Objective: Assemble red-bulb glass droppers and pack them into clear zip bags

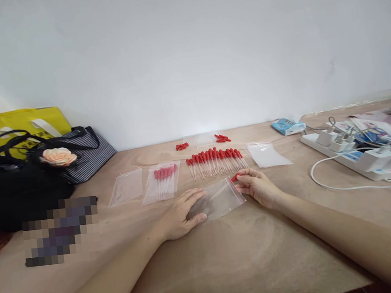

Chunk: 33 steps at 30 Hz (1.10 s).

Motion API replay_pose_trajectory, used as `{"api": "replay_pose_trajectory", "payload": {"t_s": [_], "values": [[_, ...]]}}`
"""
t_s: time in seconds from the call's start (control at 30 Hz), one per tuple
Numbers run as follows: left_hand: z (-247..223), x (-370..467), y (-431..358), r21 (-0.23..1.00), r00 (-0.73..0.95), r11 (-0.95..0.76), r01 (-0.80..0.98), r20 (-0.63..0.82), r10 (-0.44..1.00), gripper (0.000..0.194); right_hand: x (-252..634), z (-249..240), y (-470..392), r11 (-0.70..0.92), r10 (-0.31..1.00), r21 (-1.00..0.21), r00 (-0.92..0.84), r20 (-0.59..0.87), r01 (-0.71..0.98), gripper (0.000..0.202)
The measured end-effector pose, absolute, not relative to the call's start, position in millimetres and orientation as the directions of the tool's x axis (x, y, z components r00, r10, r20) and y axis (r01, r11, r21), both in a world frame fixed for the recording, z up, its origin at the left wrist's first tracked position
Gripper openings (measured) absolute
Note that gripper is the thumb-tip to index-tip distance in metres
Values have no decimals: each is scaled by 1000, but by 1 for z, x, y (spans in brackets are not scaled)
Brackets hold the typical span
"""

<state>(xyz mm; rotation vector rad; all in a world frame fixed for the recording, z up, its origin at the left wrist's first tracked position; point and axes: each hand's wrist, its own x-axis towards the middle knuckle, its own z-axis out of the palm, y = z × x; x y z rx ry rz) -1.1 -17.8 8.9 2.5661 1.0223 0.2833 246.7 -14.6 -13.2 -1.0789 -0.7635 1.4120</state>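
A clear zip bag [218, 201] lies slanted in front of me, its red-striped mouth toward the right. My left hand [183, 215] rests on the bag's left end, thumb and fingers spread. At the mouth, my right hand [255, 186] is closed in a pinch around the red bulb of a dropper [234, 178]; I cannot make out how its tube lies. Just behind stands a row of droppers [214, 158] with red bulbs and thin clear tubes. To the left, a filled bag [151, 193] holds several droppers, beside a flat clear bag [126, 187].
Loose red bulbs [222, 138] and more clear tubes [204, 141] lie near the wall. Another stack of bags [268, 154] is at right, with a blue-white box [287, 126] and a power strip [353, 158] with cables. Dark bags [21, 183] and a blurred-out object [61, 230] occupy the left.
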Motion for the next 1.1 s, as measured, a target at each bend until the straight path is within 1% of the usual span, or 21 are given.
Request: {"api": "replay_pose_trajectory", "payload": {"t_s": [0.07, 0.2, 0.3, 0.4, 0.47, 0.53, 0.57, 0.6, 0.63, 0.7, 0.77, 0.83, 1.0, 1.1], "values": [[9, -1, -18, 402, 718, -673, 621, 55, 694, 50, 246, -12, -17, -173, 985, -956, -24, -173, -235, 19], [8, -1, -17, 402, 721, -679, 614, 66, 690, 49, 243, -12, -22, -131, 983, -991, -125, -132, 19, 23], [7, -1, -17, 396, 718, -682, 615, 75, 692, 49, 242, -16, -24, -46, 979, -979, -187, -84, 199, 19], [7, -1, -17, 391, 721, -685, 615, 74, 689, 49, 248, -16, -18, 36, 967, -943, -251, -51, 330, 23], [8, -1, -18, 390, 722, -686, 615, 70, 688, 48, 259, -12, -5, 70, 979, -910, -203, -15, 409, 22], [8, -2, -18, 389, 724, -686, 615, 68, 687, 47, 272, -6, 15, 125, 992, -808, -51, 117, 575, 14], [8, -2, -18, 389, 724, -686, 615, 66, 687, 47, 279, -3, 27, 105, 985, -743, 35, 169, 661, 11], [8, -2, -18, 390, 725, -687, 613, 68, 685, 47, 285, -1, 39, 35, 973, -687, 133, 190, 726, 10], [8, -2, -18, 392, 727, -689, 609, 71, 683, 46, 290, 1, 51, -8, 962, -671, 188, 196, 742, 11], [8, -3, -17, 399, 728, -691, 603, 79, 681, 46, 296, 1, 73, -60, 945, -656, 255, 205, 752, 20], [7, -3, -17, 405, 730, -692, 598, 82, 679, 45, 298, -1, 90, -92, 935, -656, 292, 201, 749, 29], [7, -4, -17, 406, 730, -691, 598, 78, 679, 44, 297, -5, 103, -109, 934, -663, 305, 187, 740, 32], [8, -4, -18, 402, 728, -684, 609, 60, 683, 44, 294, -13, 118, -128, 945, -711, 303, 125, 692, 17], [9, -3, -18, 406, 722, -678, 613, 61, 689, 44, 295, -11, 120, -133, 939, -757, 327, 111, 640, 14]]}}
